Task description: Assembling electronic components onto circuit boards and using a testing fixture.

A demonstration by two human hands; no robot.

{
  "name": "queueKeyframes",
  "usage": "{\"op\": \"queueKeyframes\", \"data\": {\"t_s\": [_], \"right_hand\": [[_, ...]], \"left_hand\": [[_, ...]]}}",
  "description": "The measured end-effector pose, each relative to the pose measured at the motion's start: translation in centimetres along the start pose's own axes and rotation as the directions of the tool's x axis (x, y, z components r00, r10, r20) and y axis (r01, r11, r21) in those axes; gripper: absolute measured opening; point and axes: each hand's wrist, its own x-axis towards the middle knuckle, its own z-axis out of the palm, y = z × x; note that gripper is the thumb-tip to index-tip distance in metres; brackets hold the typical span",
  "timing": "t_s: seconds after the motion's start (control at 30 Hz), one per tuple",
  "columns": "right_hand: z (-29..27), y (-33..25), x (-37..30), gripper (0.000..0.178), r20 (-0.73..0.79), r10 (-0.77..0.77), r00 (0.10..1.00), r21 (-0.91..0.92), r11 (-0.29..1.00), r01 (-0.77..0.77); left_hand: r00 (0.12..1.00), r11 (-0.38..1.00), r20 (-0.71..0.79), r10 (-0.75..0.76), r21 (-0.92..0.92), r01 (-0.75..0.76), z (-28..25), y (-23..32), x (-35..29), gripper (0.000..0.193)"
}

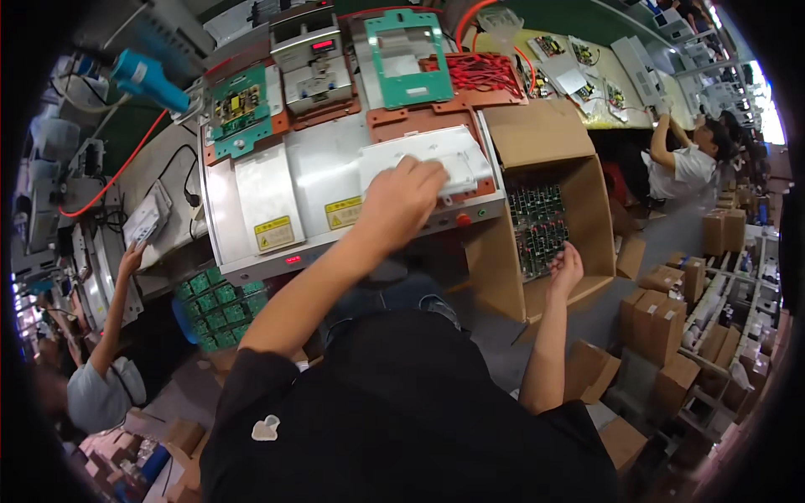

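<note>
While the left hand (400, 204) leans over the white panel (459, 155) on the right end of the silver bench (327, 172), its fingers are curled about halfway in, and whether they grip it I can't tell. Over to the right, the right hand (566, 270) is down in the open box (594, 222), thumb and fingers drawn close, right beside the near end of the boards (541, 230); whether it pinches one is too small to call. Just beyond the panel lies a red carrier (411, 123), a green frame (417, 95) on its far side, red wires (486, 75) heaped to the right. Out at far left, another person's hand (132, 254) reaches a pale casing (149, 220), and low on the near left, green boards (222, 306) sit in rows.
</note>
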Motion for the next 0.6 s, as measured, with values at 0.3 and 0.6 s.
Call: {"op": "queueKeyframes", "data": {"t_s": [0.3, 0.6], "right_hand": [[-0.9, 3.7, -1.1, 0.019, 0.125, -0.019, 0.992, -0.358, 0.932, 0.063], [6.7, 14.2, -1.8, 0.011, 0.46, 0.033, 0.887, -0.85, 0.304, 0.43]], "left_hand": [[0.943, 0.997, 0.325, -0.079, 0.03, 0.073, -1.2, -8.2, -2.3, 0.044], [0.871, 0.948, 0.382, -0.309, 0.194, 0.252, -4.2, -7.1, -3.0, 0.038]]}}
